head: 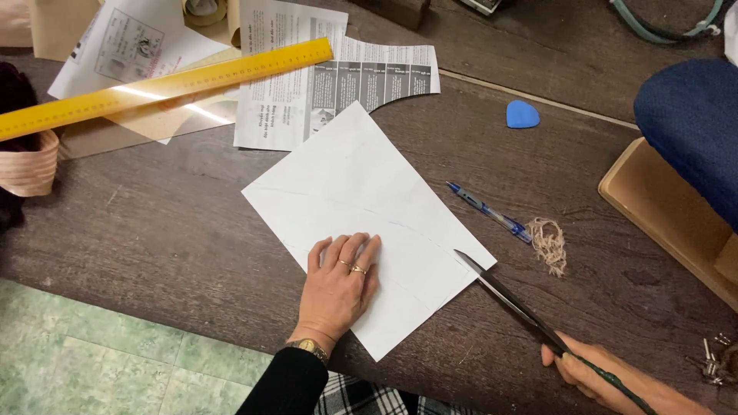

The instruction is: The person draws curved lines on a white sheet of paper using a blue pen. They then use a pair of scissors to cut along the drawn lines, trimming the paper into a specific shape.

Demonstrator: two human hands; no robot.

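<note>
Pressing flat and open, the left hand (338,286) pins the white paper (361,207) to the worktop (169,230); the right hand (592,373) grips scissors (511,300), blades touching the paper's edge just beside it.

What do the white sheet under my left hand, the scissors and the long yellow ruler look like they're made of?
White sheet: looks like thin matte paper, lying flat with faint pen lines. Scissors: blades look like dark, dull metal, narrow and pointed; the handle in the right hand seems wrapped in green. Yellow ruler: glossy, with a bright glare streak, so painted metal or plastic; I cannot tell which.
</note>
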